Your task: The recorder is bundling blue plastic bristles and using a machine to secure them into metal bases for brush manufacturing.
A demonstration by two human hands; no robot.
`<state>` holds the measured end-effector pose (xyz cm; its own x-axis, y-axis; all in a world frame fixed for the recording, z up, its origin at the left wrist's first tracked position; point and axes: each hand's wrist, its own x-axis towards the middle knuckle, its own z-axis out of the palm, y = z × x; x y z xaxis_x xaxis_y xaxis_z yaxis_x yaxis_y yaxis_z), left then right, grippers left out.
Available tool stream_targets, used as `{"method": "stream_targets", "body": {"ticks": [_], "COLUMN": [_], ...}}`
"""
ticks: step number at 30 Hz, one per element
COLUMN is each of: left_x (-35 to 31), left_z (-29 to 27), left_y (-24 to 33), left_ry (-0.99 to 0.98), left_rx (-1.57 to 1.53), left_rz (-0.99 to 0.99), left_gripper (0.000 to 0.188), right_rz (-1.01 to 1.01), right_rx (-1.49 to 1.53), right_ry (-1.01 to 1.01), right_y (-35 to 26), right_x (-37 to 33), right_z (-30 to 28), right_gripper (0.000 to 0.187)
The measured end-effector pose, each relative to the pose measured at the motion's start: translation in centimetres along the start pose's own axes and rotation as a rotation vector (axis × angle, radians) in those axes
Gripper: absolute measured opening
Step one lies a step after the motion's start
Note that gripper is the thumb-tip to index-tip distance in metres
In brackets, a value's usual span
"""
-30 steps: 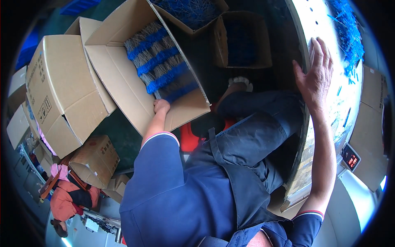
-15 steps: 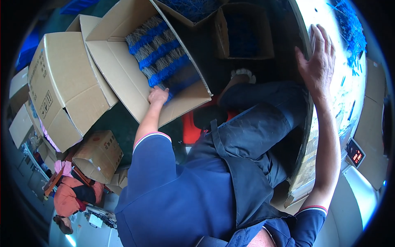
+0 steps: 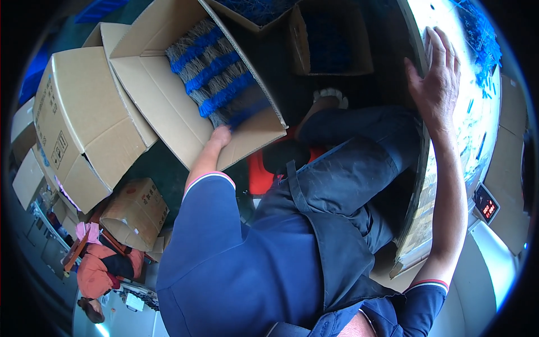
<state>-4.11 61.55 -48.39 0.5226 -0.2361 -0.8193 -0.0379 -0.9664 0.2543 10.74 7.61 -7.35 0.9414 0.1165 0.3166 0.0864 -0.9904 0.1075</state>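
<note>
My left hand reaches over the near wall of a large open cardboard box. Its fingers are partly hidden at the lower end of the packed rows, so their grip does not show. Inside lie alternating blue and grey rows of thin, strand-like pieces; a blurred blue patch shows just beyond the hand. My right hand rests palm down on the pale worktable, near its left edge, with fingers stretched and nothing held. Loose thin blue pieces are scattered on the tabletop beyond it.
Closed cardboard boxes stand at the left, with a smaller carton below. Another open box holds blue pieces at the back. A red stool is beside my leg. A person in orange sits at the far lower left.
My left hand has shifted slightly right and toward me, down along the box's near wall. My right hand stays on the table, nearly unmoved. The view has tilted a little.
</note>
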Motion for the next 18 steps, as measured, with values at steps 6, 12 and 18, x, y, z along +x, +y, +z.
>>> {"method": "stream_targets", "body": {"ticks": [6, 12, 18], "left_x": [1.1, 0.3, -0.4], "left_z": [0.4, -1.2, -5.3], "left_y": [1.7, 2.3, 4.3], "left_ry": [-0.133, -0.161, 0.084], "left_rx": [0.078, -0.099, -0.178], "left_rz": [0.09, 0.01, -0.021], "left_gripper": [0.045, 0.047, 0.043], "right_rz": [0.02, 0.027, 0.033], "right_rx": [-0.024, 0.011, 0.085], "right_ry": [-0.009, 0.016, 0.091], "right_y": [0.5, 0.1, 0.4], "right_x": [-1.0, -0.9, -0.8], "right_z": [-0.6, -1.0, -0.6], "right_gripper": [0.074, 0.071, 0.066]}}
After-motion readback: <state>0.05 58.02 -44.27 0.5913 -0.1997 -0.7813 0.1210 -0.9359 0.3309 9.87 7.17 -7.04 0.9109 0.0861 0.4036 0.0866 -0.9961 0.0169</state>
